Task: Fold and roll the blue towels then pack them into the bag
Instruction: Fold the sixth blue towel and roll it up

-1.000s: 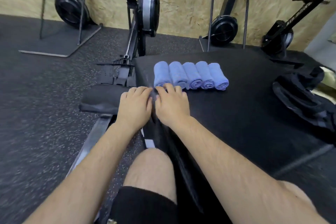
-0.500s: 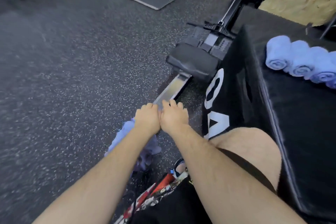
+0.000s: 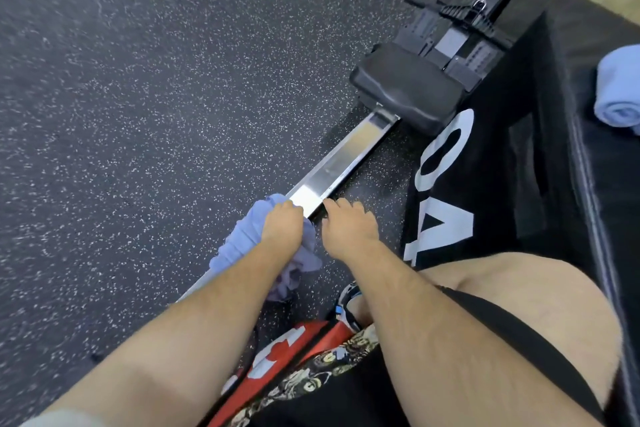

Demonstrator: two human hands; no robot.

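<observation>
My left hand (image 3: 282, 225) is bunched round a loose blue towel (image 3: 239, 246) low by the metal rail (image 3: 341, 163). My right hand (image 3: 349, 225) is just beside it, fingers relaxed, empty. I reckon I'm fetching one to fold. Next, lift it onto the box (image 3: 512, 121) off to the right and spread it flat.

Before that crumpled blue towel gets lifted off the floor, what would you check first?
1. Left hand grips the crumpled blue towel: ok, fingers curled on it.
2. Right hand free to help: ok, open, holding nothing.
3. Towel free of the shiny metal rail: cannot tell; it lies against the rail, partly hidden by the arm.
4. Black padded box close by for folding: ok, beside the knee.
5. Bag in sight: not ok, not in view.
</observation>
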